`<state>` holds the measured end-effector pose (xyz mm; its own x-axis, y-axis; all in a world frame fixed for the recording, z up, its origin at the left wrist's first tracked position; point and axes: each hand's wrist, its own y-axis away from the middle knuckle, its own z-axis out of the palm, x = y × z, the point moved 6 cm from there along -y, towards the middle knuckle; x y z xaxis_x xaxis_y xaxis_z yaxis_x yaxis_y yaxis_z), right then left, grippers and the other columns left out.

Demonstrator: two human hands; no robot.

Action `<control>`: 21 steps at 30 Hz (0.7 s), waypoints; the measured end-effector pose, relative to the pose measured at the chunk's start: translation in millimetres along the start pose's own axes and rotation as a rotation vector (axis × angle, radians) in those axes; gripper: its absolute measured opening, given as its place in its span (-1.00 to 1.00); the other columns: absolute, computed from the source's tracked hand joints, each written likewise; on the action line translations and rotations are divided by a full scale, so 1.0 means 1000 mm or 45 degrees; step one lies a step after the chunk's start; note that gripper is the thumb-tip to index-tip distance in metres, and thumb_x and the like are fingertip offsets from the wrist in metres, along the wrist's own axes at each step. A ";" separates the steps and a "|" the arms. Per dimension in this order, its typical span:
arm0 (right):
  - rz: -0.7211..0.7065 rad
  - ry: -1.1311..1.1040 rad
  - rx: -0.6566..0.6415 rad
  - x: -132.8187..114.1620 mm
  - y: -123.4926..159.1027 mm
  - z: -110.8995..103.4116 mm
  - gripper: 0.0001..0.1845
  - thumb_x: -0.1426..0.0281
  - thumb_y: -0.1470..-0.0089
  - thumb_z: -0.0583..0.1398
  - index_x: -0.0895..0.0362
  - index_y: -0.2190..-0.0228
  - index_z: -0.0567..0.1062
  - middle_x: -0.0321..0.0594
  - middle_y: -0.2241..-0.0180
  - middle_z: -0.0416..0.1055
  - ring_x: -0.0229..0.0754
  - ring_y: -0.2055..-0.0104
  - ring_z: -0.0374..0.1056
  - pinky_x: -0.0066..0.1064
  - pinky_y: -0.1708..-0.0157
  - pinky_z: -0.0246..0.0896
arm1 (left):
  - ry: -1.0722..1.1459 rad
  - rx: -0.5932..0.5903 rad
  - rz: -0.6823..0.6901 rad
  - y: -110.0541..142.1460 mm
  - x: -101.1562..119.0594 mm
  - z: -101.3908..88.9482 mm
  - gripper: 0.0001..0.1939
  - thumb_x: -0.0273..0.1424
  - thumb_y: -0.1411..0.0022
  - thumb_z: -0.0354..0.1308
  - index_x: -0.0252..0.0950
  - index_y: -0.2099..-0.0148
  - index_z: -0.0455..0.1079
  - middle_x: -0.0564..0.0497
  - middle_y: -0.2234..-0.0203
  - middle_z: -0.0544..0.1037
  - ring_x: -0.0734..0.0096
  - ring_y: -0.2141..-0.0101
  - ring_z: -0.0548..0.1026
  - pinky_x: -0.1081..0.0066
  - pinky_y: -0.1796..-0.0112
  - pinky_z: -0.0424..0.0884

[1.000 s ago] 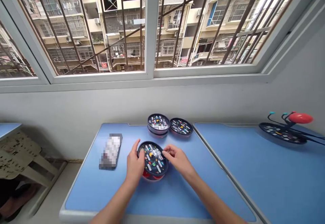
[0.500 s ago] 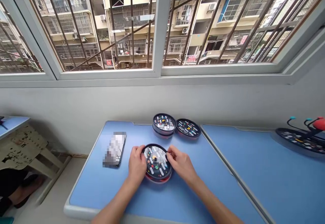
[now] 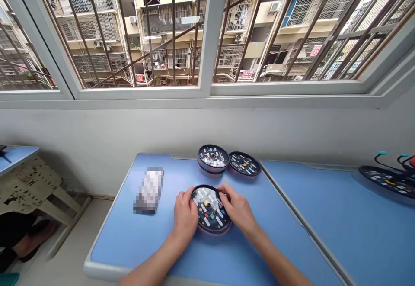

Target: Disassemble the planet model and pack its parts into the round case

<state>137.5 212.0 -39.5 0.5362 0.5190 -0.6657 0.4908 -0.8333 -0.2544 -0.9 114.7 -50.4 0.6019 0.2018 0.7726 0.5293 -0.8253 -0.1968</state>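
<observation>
Red building signs [image 3: 247,73] are illegibly small.

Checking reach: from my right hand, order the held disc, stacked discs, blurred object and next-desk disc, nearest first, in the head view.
From the right hand:
1. Held disc, under it
2. Stacked discs, ahead
3. Blurred object, left
4. Next-desk disc, far right

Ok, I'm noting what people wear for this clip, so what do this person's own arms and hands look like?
The left hand and the right hand are bare, with no gloves. The left forearm and the right forearm are bare too, with no sleeve in view. No watch, bracelet or ring shows on either side, and no cables or markings are visible.
</observation>
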 end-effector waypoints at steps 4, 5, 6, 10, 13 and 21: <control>-0.013 -0.030 -0.018 0.002 0.001 0.001 -0.77 0.27 -0.05 -0.06 0.06 0.48 0.32 -0.29 0.53 0.41 -0.17 0.51 0.31 -0.41 0.47 0.17 | 0.018 -0.002 0.005 -0.003 0.002 -0.003 -0.56 -0.61 -0.04 -0.15 -0.36 0.06 0.37 -0.11 0.26 0.48 0.31 0.19 0.40 0.34 0.13 0.31; -0.015 -0.031 -0.013 0.003 0.001 0.001 -0.77 0.28 -0.05 -0.07 0.06 0.48 0.32 -0.28 0.54 0.41 -0.17 0.50 0.31 -0.41 0.46 0.17 | 0.018 0.001 0.006 -0.004 0.002 -0.004 -0.58 -0.60 -0.05 -0.14 -0.35 0.08 0.38 -0.10 0.28 0.48 0.31 0.21 0.41 0.33 0.14 0.32; -0.016 -0.029 -0.006 0.003 0.000 0.001 -0.77 0.29 -0.05 -0.06 0.07 0.49 0.32 -0.28 0.54 0.41 -0.16 0.50 0.32 -0.40 0.45 0.17 | 0.018 0.004 0.008 -0.006 0.003 -0.004 -0.61 -0.59 -0.06 -0.14 -0.34 0.11 0.39 -0.09 0.29 0.48 0.31 0.23 0.42 0.33 0.16 0.32; -0.018 -0.011 0.013 0.001 -0.004 0.000 -0.78 0.34 -0.03 -0.05 0.07 0.50 0.36 -0.27 0.56 0.42 -0.15 0.49 0.34 -0.39 0.43 0.16 | 0.010 0.003 0.020 -0.012 0.003 -0.003 -0.67 -0.55 -0.10 -0.13 -0.32 0.19 0.41 -0.08 0.31 0.49 0.32 0.27 0.43 0.33 0.20 0.34; -0.014 -0.014 0.020 0.001 -0.006 -0.001 -0.78 0.39 -0.03 -0.04 0.08 0.45 0.40 -0.27 0.54 0.45 -0.15 0.48 0.35 -0.40 0.43 0.17 | -0.012 -0.016 0.057 -0.013 0.002 0.000 -0.62 -0.55 -0.12 -0.16 -0.33 0.09 0.39 -0.09 0.27 0.49 0.31 0.22 0.42 0.33 0.16 0.32; -0.046 -0.050 0.013 0.006 -0.003 0.008 -0.69 0.42 -0.10 -0.06 0.09 0.32 0.46 -0.17 0.33 0.50 -0.12 0.27 0.37 -0.36 0.26 0.20 | -0.141 -0.093 0.162 -0.011 -0.003 0.012 -0.52 -0.58 -0.11 -0.19 -0.30 -0.03 0.34 -0.07 0.34 0.44 0.29 0.27 0.36 0.35 0.19 0.31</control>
<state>134.3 216.1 -48.5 0.4908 0.5408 -0.6831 0.5022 -0.8163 -0.2854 -1.2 129.8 -57.7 0.7257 0.1469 0.6722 0.4022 -0.8832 -0.2412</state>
